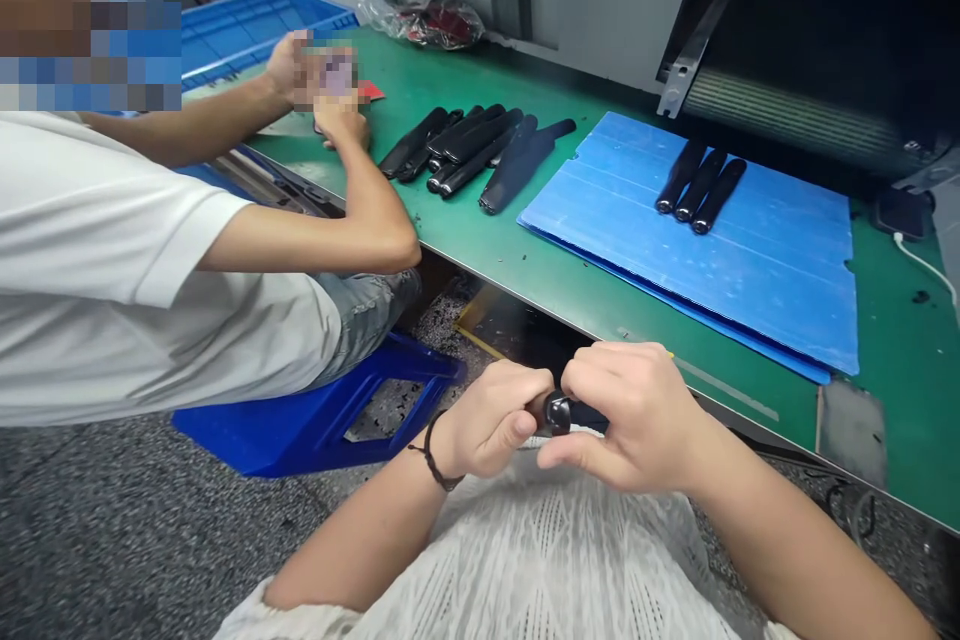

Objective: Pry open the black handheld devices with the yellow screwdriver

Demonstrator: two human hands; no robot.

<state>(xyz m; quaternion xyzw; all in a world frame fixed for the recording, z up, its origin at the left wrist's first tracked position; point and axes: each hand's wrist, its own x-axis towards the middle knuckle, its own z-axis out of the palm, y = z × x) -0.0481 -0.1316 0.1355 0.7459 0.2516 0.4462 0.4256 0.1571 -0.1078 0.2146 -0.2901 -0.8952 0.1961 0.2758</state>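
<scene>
Both my hands hold one small black handle-shaped part (559,412) over my lap, just below the front edge of the green bench (465,240). My left hand (491,417) grips its left end. My right hand (630,415) closes over its right end, hiding most of it. On a blue corrugated sheet (750,260) lie three black handles (701,185) side by side. A heap of several more black handles (472,150) lies on the bench to the left of the sheet.
A co-worker in a white shirt (112,270) sits at the left on a blue stool (315,420), hands (322,80) at the bench. A blue crate (247,25) stands at the far left. A plastic bag (435,20) lies at the back. A dark machine (810,40) stands at the right.
</scene>
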